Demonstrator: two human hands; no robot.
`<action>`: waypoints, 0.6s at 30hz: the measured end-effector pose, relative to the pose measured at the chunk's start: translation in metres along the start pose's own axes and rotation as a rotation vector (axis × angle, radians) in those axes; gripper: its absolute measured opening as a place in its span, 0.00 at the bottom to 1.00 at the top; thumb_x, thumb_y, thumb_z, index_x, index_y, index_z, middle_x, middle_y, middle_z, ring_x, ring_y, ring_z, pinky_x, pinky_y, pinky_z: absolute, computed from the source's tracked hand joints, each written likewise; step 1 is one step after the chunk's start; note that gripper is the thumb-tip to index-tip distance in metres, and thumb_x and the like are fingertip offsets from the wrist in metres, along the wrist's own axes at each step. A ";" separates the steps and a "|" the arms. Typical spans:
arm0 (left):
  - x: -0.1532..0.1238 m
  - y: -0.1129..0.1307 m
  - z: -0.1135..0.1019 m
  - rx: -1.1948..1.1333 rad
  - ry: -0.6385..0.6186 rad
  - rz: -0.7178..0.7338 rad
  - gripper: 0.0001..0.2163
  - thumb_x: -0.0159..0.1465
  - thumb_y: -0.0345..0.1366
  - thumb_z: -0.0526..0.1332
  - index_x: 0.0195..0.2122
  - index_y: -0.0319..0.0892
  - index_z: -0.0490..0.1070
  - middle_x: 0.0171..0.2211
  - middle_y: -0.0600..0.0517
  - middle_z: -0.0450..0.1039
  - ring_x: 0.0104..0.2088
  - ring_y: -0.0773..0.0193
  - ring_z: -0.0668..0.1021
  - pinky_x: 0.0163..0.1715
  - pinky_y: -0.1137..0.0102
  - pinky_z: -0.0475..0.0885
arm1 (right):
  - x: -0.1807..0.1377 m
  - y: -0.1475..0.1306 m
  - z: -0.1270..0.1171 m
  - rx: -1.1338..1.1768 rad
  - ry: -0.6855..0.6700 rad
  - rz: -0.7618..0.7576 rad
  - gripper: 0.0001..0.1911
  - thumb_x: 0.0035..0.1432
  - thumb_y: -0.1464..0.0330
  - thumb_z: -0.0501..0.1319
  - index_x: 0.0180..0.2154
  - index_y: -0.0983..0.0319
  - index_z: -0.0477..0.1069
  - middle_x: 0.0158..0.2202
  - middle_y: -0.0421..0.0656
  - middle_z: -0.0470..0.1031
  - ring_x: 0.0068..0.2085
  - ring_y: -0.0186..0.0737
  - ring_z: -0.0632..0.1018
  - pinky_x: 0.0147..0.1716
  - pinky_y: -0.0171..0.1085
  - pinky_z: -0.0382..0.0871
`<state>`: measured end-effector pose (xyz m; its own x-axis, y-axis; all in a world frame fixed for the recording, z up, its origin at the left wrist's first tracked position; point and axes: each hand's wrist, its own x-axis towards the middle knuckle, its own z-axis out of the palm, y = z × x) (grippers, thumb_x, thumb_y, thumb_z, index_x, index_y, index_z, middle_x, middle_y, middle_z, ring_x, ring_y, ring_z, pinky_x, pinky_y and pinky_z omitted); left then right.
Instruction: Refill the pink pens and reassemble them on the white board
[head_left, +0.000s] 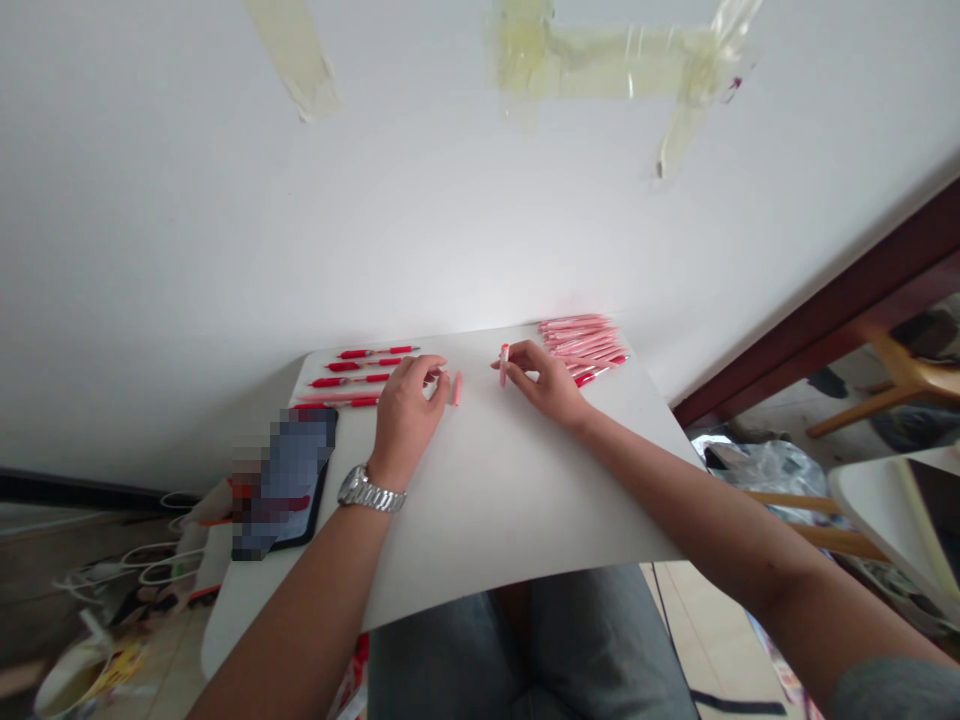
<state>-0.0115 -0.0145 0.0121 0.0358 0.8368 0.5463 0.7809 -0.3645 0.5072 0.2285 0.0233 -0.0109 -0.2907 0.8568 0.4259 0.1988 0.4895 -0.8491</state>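
Observation:
My right hand [546, 382] pinches a short pink tube [504, 366], which looks like a pen part, upright between thumb and fingers above the white table. Across from it, my left hand [411, 405] is curled with the thumb close to the fingertips; whatever they may hold is hidden. A second short pink piece [457, 388] is just beside the left thumb, and I cannot tell whether they touch. Several red pens [351, 381] lie in rows left of that hand. Beyond my right hand is a pile of thin pink sticks [581, 340], with a red pen [589, 378] at its near edge.
The small white table [510, 500] stands against a wall [420, 200] with tape on it. A phone [300, 490] with a blurred screen lies at the table's left edge. Cables [150, 565] are on the floor at left; a wooden chair [795, 502] is at right.

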 end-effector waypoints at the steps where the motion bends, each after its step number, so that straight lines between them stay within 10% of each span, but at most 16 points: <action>1: 0.000 -0.002 0.000 0.030 -0.012 -0.012 0.07 0.72 0.36 0.61 0.48 0.45 0.76 0.43 0.47 0.79 0.42 0.57 0.81 0.47 0.61 0.77 | 0.000 0.000 0.000 0.010 0.011 0.002 0.16 0.72 0.51 0.60 0.48 0.56 0.69 0.43 0.46 0.85 0.49 0.45 0.86 0.53 0.49 0.80; 18: -0.004 -0.010 0.000 0.218 -0.162 -0.109 0.03 0.68 0.32 0.63 0.42 0.46 0.73 0.36 0.49 0.79 0.36 0.55 0.80 0.35 0.65 0.69 | 0.002 0.006 -0.001 -0.065 0.032 -0.018 0.14 0.70 0.53 0.63 0.45 0.56 0.69 0.40 0.44 0.85 0.43 0.43 0.86 0.47 0.45 0.82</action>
<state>-0.0199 -0.0143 0.0051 0.0293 0.9270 0.3740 0.9008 -0.1866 0.3922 0.2302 0.0280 -0.0151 -0.2654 0.8519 0.4515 0.2542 0.5135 -0.8196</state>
